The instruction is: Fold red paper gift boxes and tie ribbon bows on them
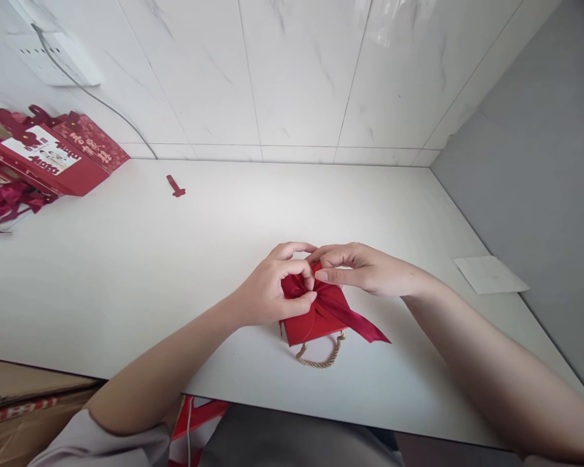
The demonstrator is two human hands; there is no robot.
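Observation:
A small red gift box [300, 329] with a gold rope handle [320, 365] lies on the white table in front of me. A dark red satin ribbon [353, 318] is tied across its top, one tail trailing off to the lower right. At the knot, my left hand [285, 285] pinches a loop of the ribbon between thumb and index finger. My right hand [353, 267] meets it from the right, thumb and fingers closed at the ribbon's middle. What exactly the right fingertips hold is partly hidden.
Red printed gift boxes [85, 152] and a heap of dark red ribbons [10, 201] are at the far left. A small red tag [176, 186] lies near the wall. On the right, a white paper packet [490, 274] rests by the grey partition [540, 162]. A cable [97, 97] hangs from the socket.

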